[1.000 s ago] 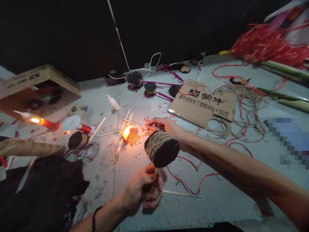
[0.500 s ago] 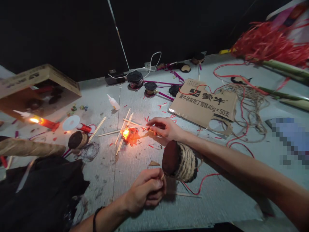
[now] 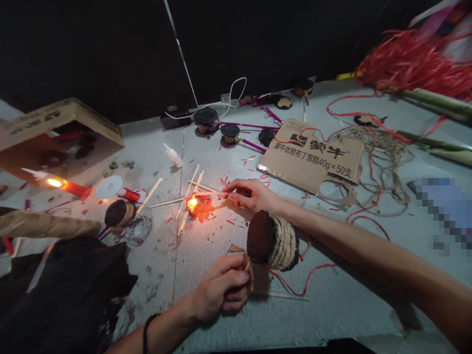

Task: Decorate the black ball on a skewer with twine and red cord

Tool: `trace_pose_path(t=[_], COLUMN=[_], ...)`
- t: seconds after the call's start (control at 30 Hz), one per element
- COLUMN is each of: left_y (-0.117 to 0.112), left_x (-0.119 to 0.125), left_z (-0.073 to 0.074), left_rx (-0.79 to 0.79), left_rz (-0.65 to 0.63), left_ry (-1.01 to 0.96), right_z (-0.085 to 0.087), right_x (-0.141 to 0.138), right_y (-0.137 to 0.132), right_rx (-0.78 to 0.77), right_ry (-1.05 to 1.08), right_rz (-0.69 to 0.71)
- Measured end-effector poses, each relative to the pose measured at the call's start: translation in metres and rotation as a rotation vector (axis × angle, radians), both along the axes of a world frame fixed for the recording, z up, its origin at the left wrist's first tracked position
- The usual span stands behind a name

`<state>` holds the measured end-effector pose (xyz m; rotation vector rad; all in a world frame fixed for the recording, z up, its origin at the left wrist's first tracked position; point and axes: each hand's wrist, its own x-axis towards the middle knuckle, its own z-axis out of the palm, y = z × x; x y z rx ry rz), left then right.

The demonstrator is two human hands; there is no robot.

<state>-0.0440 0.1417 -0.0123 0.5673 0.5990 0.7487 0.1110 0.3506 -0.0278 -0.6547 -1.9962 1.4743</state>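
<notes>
Pinching a thin wooden stick [image 3: 206,188] between thumb and fingers, our right hand [image 3: 252,194] holds it pointing left, just beside a small flame [image 3: 192,202]. Our left hand [image 3: 223,290] is clenched around a short wooden handle [image 3: 247,266], with a twine-wrapped dark drum [image 3: 273,242] lying up and right of that fist, just below our right forearm [image 3: 332,236], its long axis nearly level.

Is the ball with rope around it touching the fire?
Apart. The head view shows the twine-wrapped ball held in the left hand, well right of the small flame, with a gap between them.
</notes>
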Motion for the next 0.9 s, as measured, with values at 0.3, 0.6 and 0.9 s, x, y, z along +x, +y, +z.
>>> trace_pose_path(t=[0.3, 0.6, 0.9], left_y=[0.0000, 0.0010, 0.0026], left_x=[-0.0004, -0.0001, 0.0001], left_z=[0.0013, 0.0010, 0.0007], left_rx=[-0.001, 0.015, 0.026], left_rz=[0.000, 0.001, -0.006], left_ry=[0.035, 0.046, 0.022], right_z=[-0.0005, -0.0012, -0.0014], right_x=[0.0008, 0.0000, 0.0002], right_y=[-0.0002, 0.0021, 0.0016], right_rx=[-0.007, -0.003, 0.001], right_ry=[0.009, 0.030, 0.028], right_rz=[0.011, 0.020, 0.025])
